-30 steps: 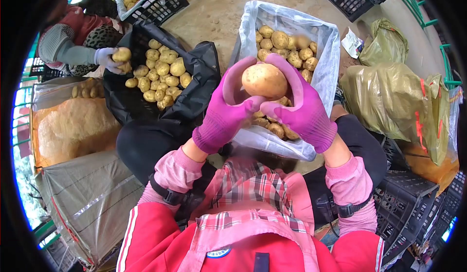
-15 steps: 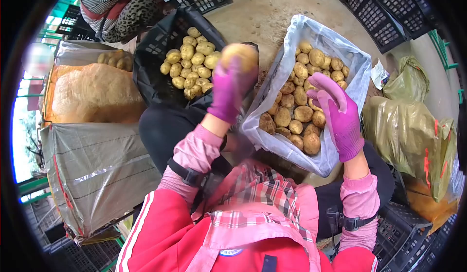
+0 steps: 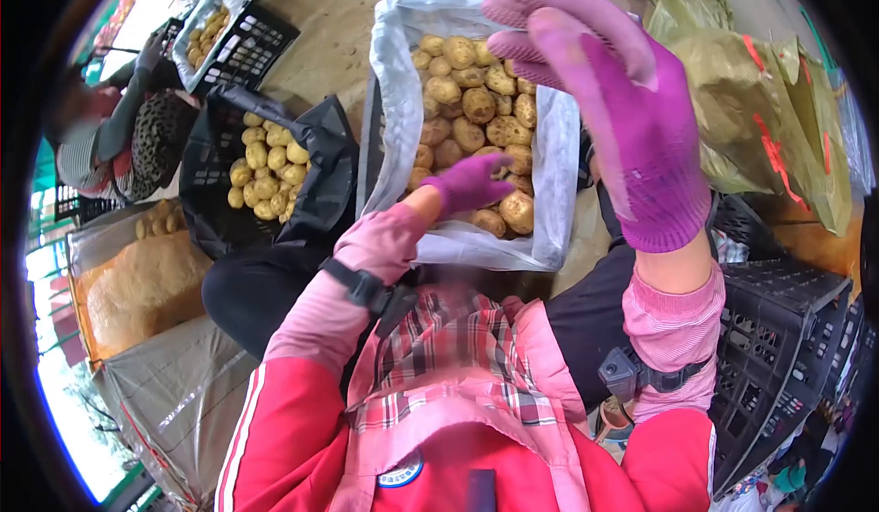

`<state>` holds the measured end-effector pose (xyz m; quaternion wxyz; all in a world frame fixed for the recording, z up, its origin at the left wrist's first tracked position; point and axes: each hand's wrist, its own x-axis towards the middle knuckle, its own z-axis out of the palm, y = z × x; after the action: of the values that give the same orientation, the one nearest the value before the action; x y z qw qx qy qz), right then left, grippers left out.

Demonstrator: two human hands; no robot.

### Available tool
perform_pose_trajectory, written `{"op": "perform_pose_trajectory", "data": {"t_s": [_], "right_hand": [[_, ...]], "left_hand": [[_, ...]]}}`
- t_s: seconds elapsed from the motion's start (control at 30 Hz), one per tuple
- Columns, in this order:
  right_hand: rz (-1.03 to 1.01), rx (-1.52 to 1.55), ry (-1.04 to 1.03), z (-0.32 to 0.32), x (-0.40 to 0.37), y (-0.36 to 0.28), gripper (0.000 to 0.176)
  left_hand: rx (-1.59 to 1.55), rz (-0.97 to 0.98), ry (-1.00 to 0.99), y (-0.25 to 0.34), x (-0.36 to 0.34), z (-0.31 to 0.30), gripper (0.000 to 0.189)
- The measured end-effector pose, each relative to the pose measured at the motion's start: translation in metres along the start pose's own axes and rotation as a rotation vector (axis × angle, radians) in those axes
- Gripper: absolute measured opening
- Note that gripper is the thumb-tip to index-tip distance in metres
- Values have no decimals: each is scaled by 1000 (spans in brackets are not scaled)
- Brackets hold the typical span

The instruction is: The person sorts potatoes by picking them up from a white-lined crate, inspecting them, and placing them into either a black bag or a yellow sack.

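My left hand, in a purple knit glove, reaches down over the potatoes in a white-lined crate. Its fingers are apart at the near potatoes, with none gripped. Raised close to the camera, my right hand wears a matching glove. The fingers are stretched out and slightly curved, with nothing seen in them, and they overlap the crate's right rim in this view. These potatoes are brownish and speckled with soil. To the left, paler yellow potatoes lie in a black-lined crate.
At the upper left, a person crouches by another lined crate of potatoes. Wrapped sacks stand at my left. Olive plastic bags and black crates are on my right.
The potato in my left hand is gone from it, and that hand now reaches into the white-lined crate. My right hand has risen nearer the camera. The view has turned right.
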<state>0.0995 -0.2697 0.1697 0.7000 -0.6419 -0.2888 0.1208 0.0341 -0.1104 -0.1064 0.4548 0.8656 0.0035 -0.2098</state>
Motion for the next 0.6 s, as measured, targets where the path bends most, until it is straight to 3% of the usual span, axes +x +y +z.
{"op": "perform_pose_trajectory", "data": {"t_s": [0.07, 0.1, 0.23, 0.33, 0.47, 0.53, 0.57, 0.6], "right_hand": [[-173, -12, 25, -7, 0, 34, 23], [-156, 132, 64, -5, 0, 42, 25], [-212, 65, 99, -11, -6, 37, 31], [-145, 37, 103, -10, -1, 42, 31], [-34, 136, 26, -12, -9, 40, 31], [-30, 46, -42, -11, -12, 46, 33], [11, -8, -130, -12, -14, 47, 35], [49, -66, -216, -10, -16, 49, 40]], "left_hand": [[291, 89, -256, -25, 36, 45, 62], [437, 75, -329, -27, 47, 60, 63], [657, -18, -450, -27, 73, 88, 64], [293, -148, -415, -24, 70, 64, 65], [-738, -441, -336, 1, 16, -18, 66], [-884, -379, -236, 22, -30, -63, 67], [-852, -259, -122, 44, -59, -81, 66], [-1007, -320, -72, 53, -81, -94, 62]]}}
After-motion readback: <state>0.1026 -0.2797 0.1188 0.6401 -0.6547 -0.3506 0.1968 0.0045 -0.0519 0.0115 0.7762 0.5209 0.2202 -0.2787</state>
